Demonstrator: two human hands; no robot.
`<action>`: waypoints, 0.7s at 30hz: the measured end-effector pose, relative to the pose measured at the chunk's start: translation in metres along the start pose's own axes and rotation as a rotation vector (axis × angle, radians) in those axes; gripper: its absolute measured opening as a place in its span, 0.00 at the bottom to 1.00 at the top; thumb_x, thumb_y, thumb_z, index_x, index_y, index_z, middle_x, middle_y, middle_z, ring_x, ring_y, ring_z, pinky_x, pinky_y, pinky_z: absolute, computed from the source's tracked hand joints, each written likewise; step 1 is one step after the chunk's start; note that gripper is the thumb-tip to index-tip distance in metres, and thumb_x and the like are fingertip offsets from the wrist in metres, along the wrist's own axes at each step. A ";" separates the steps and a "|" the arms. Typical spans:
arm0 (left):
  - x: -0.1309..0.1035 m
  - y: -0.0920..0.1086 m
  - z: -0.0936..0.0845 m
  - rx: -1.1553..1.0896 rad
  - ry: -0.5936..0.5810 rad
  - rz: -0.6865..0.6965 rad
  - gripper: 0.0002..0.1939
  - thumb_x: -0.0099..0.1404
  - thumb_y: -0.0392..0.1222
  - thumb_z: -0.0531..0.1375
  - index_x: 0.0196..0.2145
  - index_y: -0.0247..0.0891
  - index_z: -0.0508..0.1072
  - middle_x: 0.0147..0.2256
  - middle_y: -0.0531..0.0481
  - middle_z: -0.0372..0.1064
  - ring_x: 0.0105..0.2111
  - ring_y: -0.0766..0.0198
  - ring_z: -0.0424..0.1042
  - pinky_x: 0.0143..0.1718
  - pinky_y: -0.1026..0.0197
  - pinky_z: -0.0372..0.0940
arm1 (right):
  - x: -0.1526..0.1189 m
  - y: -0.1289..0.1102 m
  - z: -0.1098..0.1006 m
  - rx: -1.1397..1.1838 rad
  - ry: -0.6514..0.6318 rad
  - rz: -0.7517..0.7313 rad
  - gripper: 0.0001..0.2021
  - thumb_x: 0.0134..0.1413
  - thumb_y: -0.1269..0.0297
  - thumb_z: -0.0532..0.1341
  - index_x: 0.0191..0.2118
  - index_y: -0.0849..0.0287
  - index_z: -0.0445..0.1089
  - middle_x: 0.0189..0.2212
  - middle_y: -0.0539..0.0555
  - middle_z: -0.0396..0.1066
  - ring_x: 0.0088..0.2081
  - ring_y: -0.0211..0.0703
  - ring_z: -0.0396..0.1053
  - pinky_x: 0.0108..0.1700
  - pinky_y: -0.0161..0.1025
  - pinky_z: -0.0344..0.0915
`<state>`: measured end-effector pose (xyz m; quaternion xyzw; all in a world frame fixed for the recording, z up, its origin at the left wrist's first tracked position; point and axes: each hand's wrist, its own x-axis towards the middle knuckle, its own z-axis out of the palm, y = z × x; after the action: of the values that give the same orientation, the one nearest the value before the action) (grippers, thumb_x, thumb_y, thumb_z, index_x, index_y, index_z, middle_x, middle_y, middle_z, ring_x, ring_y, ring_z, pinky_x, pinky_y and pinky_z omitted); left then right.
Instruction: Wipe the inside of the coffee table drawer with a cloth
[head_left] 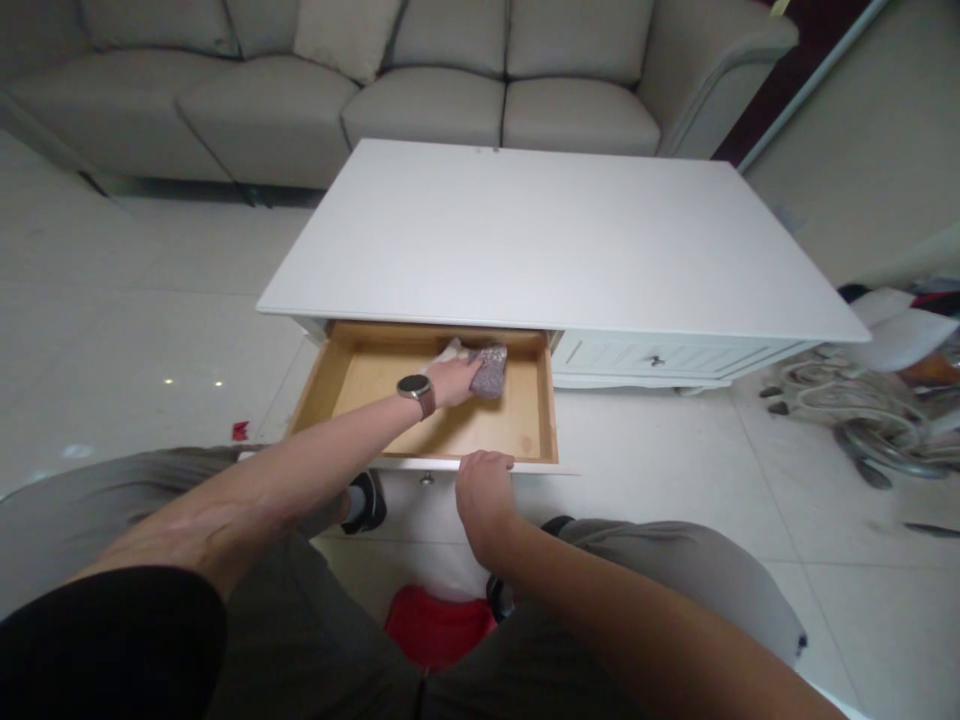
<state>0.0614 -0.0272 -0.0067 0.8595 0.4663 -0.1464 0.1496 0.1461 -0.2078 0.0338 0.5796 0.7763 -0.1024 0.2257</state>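
My left hand, with a round-faced watch on the wrist, reaches into a pulled-out wooden drawer. Its fingers are closed on a grey speckled folded cloth near the back of the drawer. A whitish part shows just behind the hand; whether it belongs to the same cloth I cannot tell. My right hand grips the top edge of the drawer's front, right of its small knob. The drawer sits in the left half of a white coffee table.
A second drawer on the right is closed. Behind the table stands a long grey sofa. Coiled hoses and other items lie on the floor at right. A red object is between my legs; a red scrap lies at left.
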 end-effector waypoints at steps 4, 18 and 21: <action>-0.012 0.000 0.015 -0.060 -0.337 0.096 0.29 0.65 0.50 0.64 0.61 0.38 0.70 0.58 0.39 0.73 0.54 0.52 0.73 0.50 0.60 0.66 | 0.001 0.006 -0.008 0.021 -0.056 -0.042 0.21 0.65 0.79 0.48 0.56 0.76 0.72 0.49 0.80 0.75 0.47 0.62 0.78 0.44 0.55 0.71; -0.180 -0.014 -0.026 -0.076 -0.343 0.106 0.18 0.65 0.39 0.60 0.53 0.40 0.76 0.47 0.36 0.79 0.44 0.49 0.79 0.43 0.55 0.70 | 0.053 0.066 -0.023 0.166 -0.017 -0.210 0.16 0.67 0.62 0.56 0.51 0.61 0.77 0.52 0.64 0.75 0.54 0.54 0.72 0.52 0.45 0.67; -0.179 -0.010 -0.016 -0.039 -0.280 0.114 0.22 0.67 0.33 0.55 0.58 0.39 0.72 0.47 0.33 0.78 0.47 0.46 0.79 0.43 0.52 0.72 | 0.078 0.067 -0.012 0.216 0.044 -0.243 0.21 0.62 0.67 0.59 0.60 0.61 0.71 0.61 0.66 0.67 0.61 0.54 0.65 0.59 0.43 0.62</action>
<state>-0.0385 -0.1516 0.0767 0.8527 0.3941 -0.2468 0.2380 0.1889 -0.1156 0.0141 0.5045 0.8299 -0.1990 0.1312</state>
